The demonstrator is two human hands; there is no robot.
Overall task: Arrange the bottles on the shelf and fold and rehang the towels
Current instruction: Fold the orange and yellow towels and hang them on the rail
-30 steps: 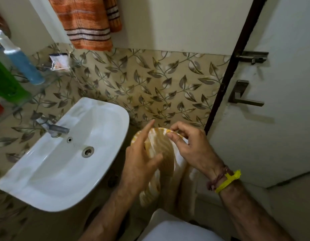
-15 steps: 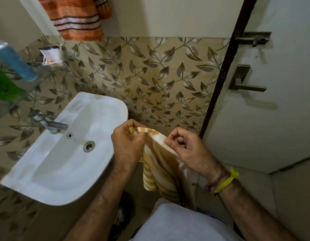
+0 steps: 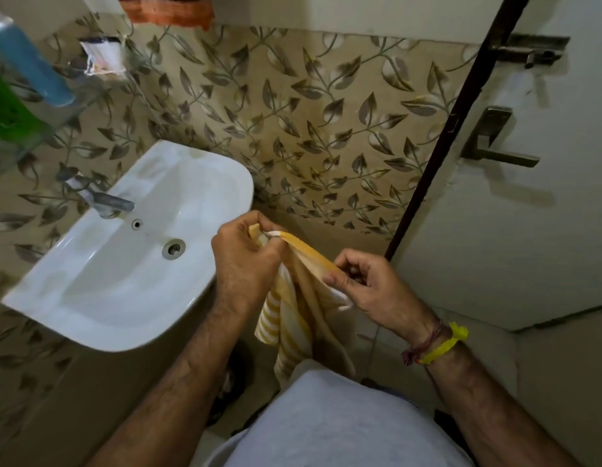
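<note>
Towels are the part you are on: the yellow-striped towel (image 3: 294,318) hangs in front of you, near and to the right of the sink (image 3: 131,261), held up by its top edge. Your left hand (image 3: 242,261) pinches one end of that edge, fingers curled round the cloth, and your right hand (image 3: 370,288) pinches the other end between thumb and fingers, so the edge runs taut between them while the rest drops loose toward your lap. Neither hand is free.

By the look of it, this towel is only partly folded: it hangs in long doubled layers, not yet a neat packet, and it is not on any rail. You would judge that it needs at least one more fold and then rehanging.

At the far top, an orange striped towel (image 3: 166,10) already hangs on the wall; only its lower edge shows, so you cannot tell how tidily it is folded.

On the glass shelf (image 3: 33,129) at the far left, a blue bottle (image 3: 30,69) and a green bottle (image 3: 8,112) stand close together. Both are blurred and cut by the frame, so whether the bottles are arranged is unclear.
</note>
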